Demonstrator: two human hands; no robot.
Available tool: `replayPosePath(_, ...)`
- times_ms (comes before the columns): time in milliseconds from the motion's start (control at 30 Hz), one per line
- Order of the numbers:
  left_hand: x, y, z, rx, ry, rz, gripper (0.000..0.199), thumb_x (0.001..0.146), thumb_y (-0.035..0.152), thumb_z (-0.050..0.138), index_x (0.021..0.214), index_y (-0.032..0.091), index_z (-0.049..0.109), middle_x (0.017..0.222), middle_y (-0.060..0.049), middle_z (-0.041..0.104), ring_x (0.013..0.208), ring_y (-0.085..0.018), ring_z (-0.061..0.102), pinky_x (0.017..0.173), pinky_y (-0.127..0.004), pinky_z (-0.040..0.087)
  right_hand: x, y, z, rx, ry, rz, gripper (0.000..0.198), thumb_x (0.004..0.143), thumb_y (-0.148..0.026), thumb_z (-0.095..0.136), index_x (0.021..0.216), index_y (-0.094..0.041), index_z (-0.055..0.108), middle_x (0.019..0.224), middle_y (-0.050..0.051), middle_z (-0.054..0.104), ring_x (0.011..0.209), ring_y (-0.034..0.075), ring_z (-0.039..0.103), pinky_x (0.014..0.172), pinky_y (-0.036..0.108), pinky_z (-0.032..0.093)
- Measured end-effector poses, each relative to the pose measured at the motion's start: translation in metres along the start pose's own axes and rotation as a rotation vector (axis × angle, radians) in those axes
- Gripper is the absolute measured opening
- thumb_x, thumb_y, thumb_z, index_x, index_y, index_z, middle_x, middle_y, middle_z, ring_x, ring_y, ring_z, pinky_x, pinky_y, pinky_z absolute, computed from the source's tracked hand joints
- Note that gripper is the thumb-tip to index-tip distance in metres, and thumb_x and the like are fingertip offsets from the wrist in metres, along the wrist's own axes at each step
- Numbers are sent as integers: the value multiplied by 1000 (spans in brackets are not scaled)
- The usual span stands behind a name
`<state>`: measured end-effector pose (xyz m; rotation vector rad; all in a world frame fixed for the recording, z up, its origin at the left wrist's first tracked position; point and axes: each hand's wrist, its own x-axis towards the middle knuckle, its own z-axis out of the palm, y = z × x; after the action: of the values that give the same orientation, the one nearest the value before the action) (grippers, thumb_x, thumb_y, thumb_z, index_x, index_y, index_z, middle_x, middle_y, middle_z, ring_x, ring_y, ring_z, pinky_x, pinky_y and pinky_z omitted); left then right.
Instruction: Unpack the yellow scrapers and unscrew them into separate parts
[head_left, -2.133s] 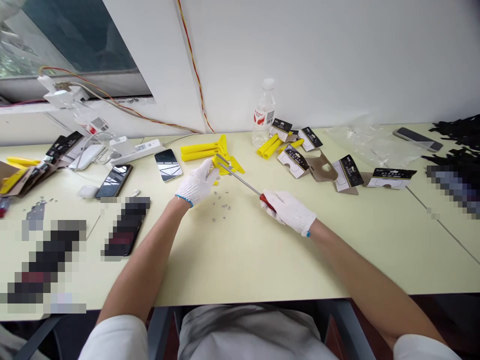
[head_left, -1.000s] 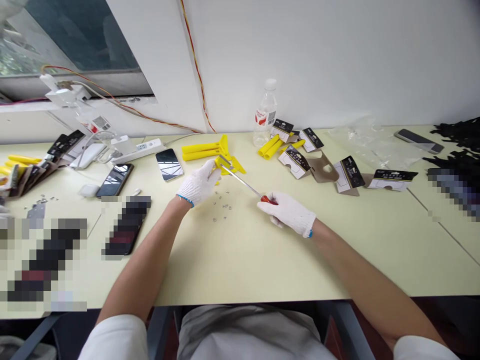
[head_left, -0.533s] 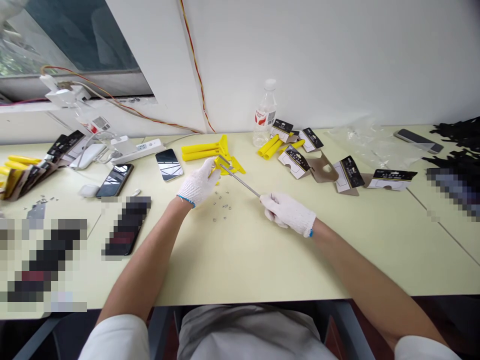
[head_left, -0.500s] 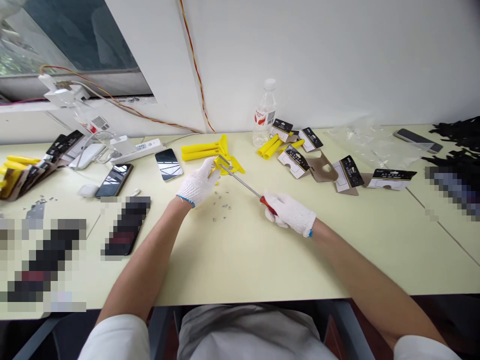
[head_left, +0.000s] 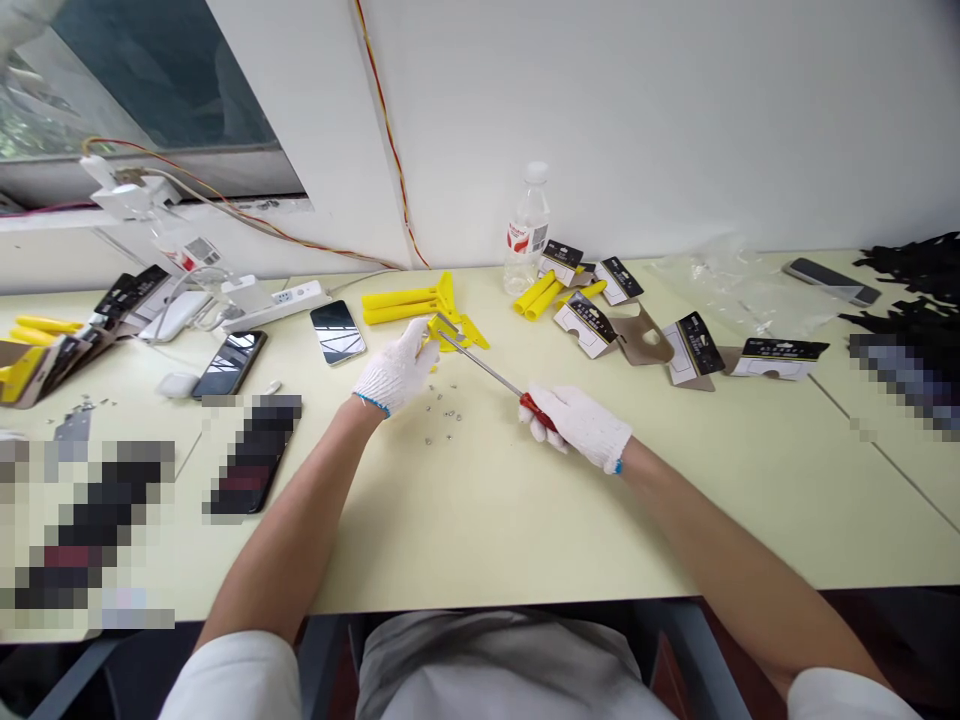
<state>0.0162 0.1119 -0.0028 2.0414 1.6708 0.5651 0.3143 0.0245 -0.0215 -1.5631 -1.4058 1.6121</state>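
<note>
The right hand (head_left: 577,422) grips the screwdriver (head_left: 491,372), which points forward and leftward at the yellow piece (head_left: 436,326). The left hand (head_left: 397,370) clasps that piece, its long axis apparently hidden.

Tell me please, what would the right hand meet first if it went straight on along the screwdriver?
The right hand would probably meet the yellow piece held in the left hand, though depth is unclear.

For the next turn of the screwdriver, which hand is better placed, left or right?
Probably the right hand: it grips the screwdriver by its red handle. The left hand looks less free, since its fingers hold a yellow plastic part at the shaft's far end.
</note>
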Motion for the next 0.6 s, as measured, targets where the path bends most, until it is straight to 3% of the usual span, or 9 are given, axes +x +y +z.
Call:
replayPosePath(133, -1, 1, 0, -6, 3, 13, 24, 115, 39, 50, 134, 27, 57, 118, -8, 85, 96, -26, 82, 82, -33, 59, 1, 0, 0, -87, 53, 11, 48, 105, -65, 75, 89, -23, 56, 66, -3, 62, 47, 10, 44, 49, 25, 37)
replayPosePath(300, -1, 1, 1, 8, -3, 2, 24, 114, 38, 50, 135, 27, 57, 112, -7, 85, 92, -26, 80, 85, -34, 59, 3, 5, -3, -11, -32, 1, 65, 116, -75, 43, 93, -20, 70, 66, 2, 67, 45, 11, 40, 46, 27, 33)
replayPosePath(467, 0, 1, 0, -24, -2, -9, 26, 115, 40, 50, 137, 26, 56, 118, -8, 85, 95, -26, 81, 87, -35, 60, 4, 5, -2, -145, 87, -25, 52, 106, -63, 73, 81, -22, 54, 66, -2, 59, 52, 9, 44, 50, 23, 33)
replayPosePath(600, 1, 0, 0, -21, -3, -6, 25, 115, 39, 51, 136, 26, 57, 116, -8, 86, 95, -26, 81, 85, -35, 60, 2, 2, 1, -64, 3, 23, 59, 116, -70, 46, 90, -20, 65, 63, 0, 60, 45, 10, 37, 46, 25, 29)
